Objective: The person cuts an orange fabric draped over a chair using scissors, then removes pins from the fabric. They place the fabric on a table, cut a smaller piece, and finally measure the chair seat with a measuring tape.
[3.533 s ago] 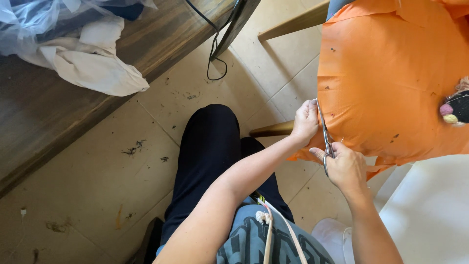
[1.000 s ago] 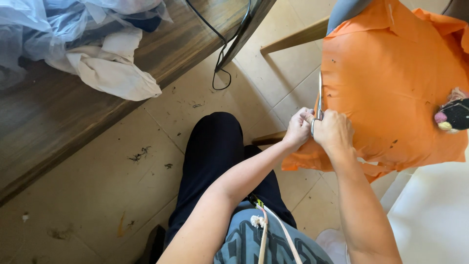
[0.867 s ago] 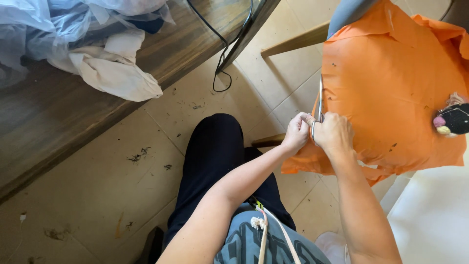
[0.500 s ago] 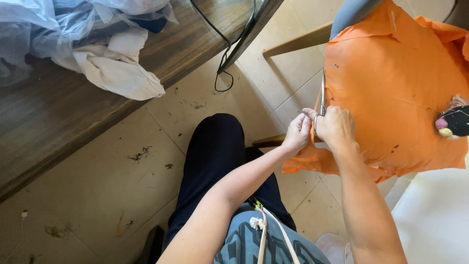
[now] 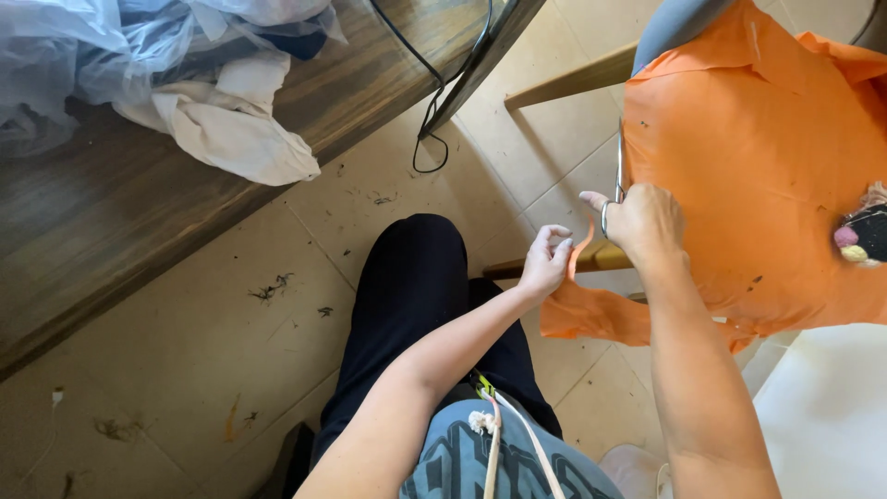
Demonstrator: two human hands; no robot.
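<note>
The right hand [image 5: 645, 222] was closed around the handles of scissors [image 5: 617, 166], blades lying up along the left edge of the orange cloth [image 5: 748, 185]. Just left of that grip, the left hand [image 5: 545, 263] pinched a narrow cut strip [image 5: 580, 248] of the cloth. To cut cleanly, the strip probably needed steady tension away from the blades, fingers kept below the cutting line.

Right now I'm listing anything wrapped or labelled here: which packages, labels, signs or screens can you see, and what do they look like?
Clear plastic bag: crumpled, see-through with a bluish tint, on the dark wooden table at top left, cloth inside and a white cloth beside it.
No labels, signs or screens are visible.
</note>
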